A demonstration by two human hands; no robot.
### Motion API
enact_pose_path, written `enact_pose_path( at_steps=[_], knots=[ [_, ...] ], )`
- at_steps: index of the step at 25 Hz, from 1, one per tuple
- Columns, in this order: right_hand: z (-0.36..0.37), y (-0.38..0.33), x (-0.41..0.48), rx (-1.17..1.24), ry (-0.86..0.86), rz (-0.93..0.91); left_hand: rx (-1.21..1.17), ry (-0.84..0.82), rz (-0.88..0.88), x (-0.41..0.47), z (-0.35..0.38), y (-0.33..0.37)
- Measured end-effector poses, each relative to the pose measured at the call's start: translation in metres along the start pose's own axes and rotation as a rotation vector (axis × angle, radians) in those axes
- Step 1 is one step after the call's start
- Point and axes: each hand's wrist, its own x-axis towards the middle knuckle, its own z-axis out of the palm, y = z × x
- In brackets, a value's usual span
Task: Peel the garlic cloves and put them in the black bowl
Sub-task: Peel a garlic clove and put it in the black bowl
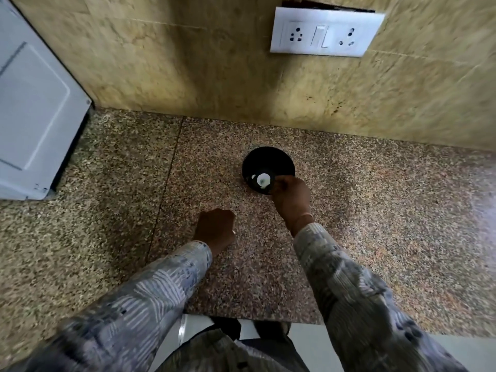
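**Counter** (375,210): speckled stone, running back to a tiled wall (188,63). A white appliance (35,103) stands at the far left, well apart from the work. A socket plate (326,32) sits high on the wall.

**Black bowl** (268,159): upright on the counter near the wall, ahead of you and slightly to your right. Your right hand covers its near right rim.

**Right hand** (291,200): it reaches over the bowl's near rim from the near right, back of the hand up, fingers curled down and in towards the bowl's inside. Of your two hands it is much the nearer to the bowl.

**Left hand** (216,229): it rests on the counter to the near left of the bowl, apart from it, knuckles up and fingers tucked under. The palm is hidden, so I cannot tell whether it holds anything.

**Garlic clove** (263,181): a pale, roundish piece inside the bowl's outline, on the near side, just left of your right fingertips.
- Blur hides its long axis.
- I cannot tell whether your fingertips pinch it or only lie beside it.
- I cannot tell whether it rests on the bowl's floor or hangs above it.
- A smaller pale fleck lies just left of it, and I cannot say what that is.

**Judgement:** the clove is already within the rim. If you have hold of it, opening the fingers where they are should be enough, with no sideways travel. No unpeeled garlic shows on the counter, so I cannot judge how much of the task is left.
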Motion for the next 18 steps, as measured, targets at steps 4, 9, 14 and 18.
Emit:
enact_pose_path(
  at_steps=[4,9,14,18],
  knots=[
    [0.000,0.020,-0.033,-0.052,-0.206,-0.022,-0.232,0.069,0.019,-0.006,0.002,0.002],
    [0.012,0.044,-0.061,-0.085,-0.412,-0.063,-0.536,0.116,-0.055,-0.011,-0.009,0.016],
    [0.005,0.059,-0.064,-0.140,-0.428,-0.230,-0.740,-0.038,-0.144,-0.018,-0.007,0.040],
    [0.010,0.086,-0.064,-0.289,-0.525,-0.301,-0.713,-0.078,-0.289,-0.031,0.020,0.063]
  ],
)
